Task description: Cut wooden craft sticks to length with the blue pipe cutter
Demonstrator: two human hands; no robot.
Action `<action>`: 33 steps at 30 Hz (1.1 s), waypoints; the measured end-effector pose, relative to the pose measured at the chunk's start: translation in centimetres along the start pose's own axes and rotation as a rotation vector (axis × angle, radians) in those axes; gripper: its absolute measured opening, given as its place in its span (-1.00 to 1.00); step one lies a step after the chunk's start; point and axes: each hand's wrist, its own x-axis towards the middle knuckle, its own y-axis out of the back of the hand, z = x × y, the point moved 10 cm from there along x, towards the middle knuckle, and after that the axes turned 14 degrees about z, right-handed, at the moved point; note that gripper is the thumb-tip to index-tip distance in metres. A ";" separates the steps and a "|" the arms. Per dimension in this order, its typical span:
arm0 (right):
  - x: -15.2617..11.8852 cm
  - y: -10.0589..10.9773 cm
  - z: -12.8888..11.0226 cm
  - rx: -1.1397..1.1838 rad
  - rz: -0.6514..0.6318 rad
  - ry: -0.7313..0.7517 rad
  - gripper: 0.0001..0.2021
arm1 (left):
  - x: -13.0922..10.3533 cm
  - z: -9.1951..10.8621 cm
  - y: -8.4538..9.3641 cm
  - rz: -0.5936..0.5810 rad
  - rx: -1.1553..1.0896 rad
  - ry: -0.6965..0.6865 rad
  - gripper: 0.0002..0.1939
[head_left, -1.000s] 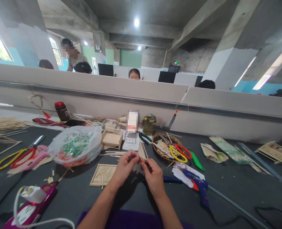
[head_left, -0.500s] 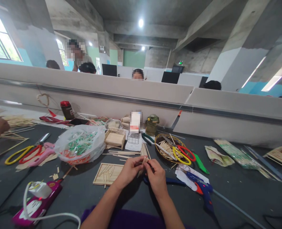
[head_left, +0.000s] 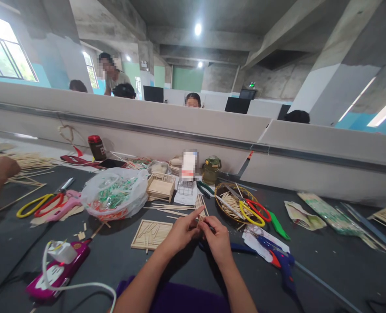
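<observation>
Above the dark tabletop, my left hand [head_left: 182,231] and my right hand [head_left: 217,241] meet around a small bunch of short wooden sticks [head_left: 200,220]. My right thumb and fingers pinch the sticks. The left hand is closed at their other side, its index finger stretched out past them. Fingers partly hide the bunch. Left of my hands lies a flat panel of sticks [head_left: 137,240] with loose short pieces on top. Longer sticks [head_left: 168,207] lie just beyond, near a small box built of sticks [head_left: 160,189].
On the right stand a basket of sticks [head_left: 224,209] with scissors [head_left: 250,213] and a blue glue gun [head_left: 282,265]. A plastic bag [head_left: 93,195], pink glue gun [head_left: 67,205] and purple power strip [head_left: 62,274] are left. Another person's hand [head_left: 4,169] reaches in at far left.
My left index finger has lifted off the sticks and now points outward. Both hands stay together at the bunch. The view has shifted slightly, moving everything a little to the right.
</observation>
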 end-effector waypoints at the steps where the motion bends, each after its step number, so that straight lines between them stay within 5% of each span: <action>1: 0.0 0.0 -0.1 0.009 -0.003 -0.007 -0.76 | 0.0 -0.1 0.0 -0.002 0.004 0.000 -0.21; 15: -0.2 -0.3 -1.0 0.020 -0.023 -0.010 -0.71 | 0.0 -0.2 0.0 0.030 -0.093 0.024 -0.17; 20: 0.2 0.5 -0.9 -0.044 0.045 0.019 -0.72 | 0.3 -1.2 -0.3 0.022 -0.276 0.126 -0.08; 26: -0.5 0.2 1.7 0.305 0.015 -0.406 -0.67 | -0.3 -0.7 -0.6 -0.015 -0.411 0.297 0.03; 33: -1.0 -0.3 2.1 0.398 -0.013 -0.502 -0.66 | -0.9 -0.2 -0.3 -0.039 -0.366 0.352 0.00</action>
